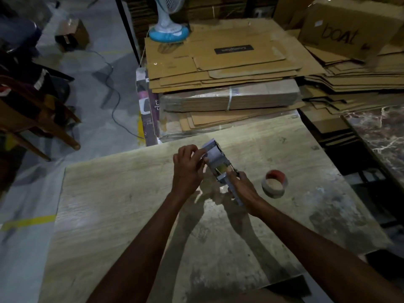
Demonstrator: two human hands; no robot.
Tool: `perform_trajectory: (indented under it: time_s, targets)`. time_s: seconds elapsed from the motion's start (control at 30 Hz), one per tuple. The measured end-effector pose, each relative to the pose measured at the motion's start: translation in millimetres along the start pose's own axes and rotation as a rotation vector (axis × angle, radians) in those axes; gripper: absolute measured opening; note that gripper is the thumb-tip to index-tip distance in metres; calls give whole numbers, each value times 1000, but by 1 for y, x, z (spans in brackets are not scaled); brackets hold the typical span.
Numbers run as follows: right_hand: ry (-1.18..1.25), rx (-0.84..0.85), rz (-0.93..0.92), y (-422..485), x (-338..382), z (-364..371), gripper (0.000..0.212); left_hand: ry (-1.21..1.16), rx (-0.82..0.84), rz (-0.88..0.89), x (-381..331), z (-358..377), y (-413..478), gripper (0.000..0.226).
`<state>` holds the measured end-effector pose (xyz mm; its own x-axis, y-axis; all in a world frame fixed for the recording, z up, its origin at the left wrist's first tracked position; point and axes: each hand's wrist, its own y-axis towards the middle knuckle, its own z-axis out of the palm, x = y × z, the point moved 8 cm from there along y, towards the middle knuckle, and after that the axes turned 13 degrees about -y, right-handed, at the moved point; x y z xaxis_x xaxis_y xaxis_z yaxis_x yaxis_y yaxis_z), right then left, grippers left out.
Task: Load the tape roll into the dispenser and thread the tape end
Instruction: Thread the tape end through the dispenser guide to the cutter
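Observation:
A blue-grey tape dispenser (218, 162) is held above the wooden table (122, 204), near its middle. A pale roll sits in its far end. My right hand (242, 189) grips the dispenser's handle from below. My left hand (189, 167) pinches the roll end of the dispenser with thumb and fingertips; whether it touches the tape end I cannot tell. A second tape roll (275, 183) with a red core edge lies flat on the table, just right of my right hand and apart from it.
Stacks of flattened cardboard (223, 68) and a bundled pack rise beyond the table's far edge. A blue fan base (168, 32) stands on the cardboard. A wooden chair (32, 119) is on the floor to the left. A marble slab (380, 136) lies right.

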<state>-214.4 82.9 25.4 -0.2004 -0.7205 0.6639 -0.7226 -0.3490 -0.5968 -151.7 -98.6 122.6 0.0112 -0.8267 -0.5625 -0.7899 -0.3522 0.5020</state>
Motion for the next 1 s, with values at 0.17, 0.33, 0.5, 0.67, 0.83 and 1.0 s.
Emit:
perform_trajectory:
  time_s: [0.17,0.33,0.5,0.67,0.83,1.0]
  targets:
    - [32,-8,-18,-4,8,1,81,173,198,154,-13,5,6,49]
    - [120,25,-2,-1,14,11,79,339,403,211,-20,17,22,62]
    - [234,40,18,-4,25,18,59,345,481,152,-18,25,32,63]
    - [108,-36,-52,-13,35,7,48,317,397,158,-22,12,39,20]
    - [-2,-168,-171,-23,49,1,49,243,340,91,-15,10,36,22]
    - [-21,-226,-225,-21,57,-3,47,146,261,96,-17,3,38,11]
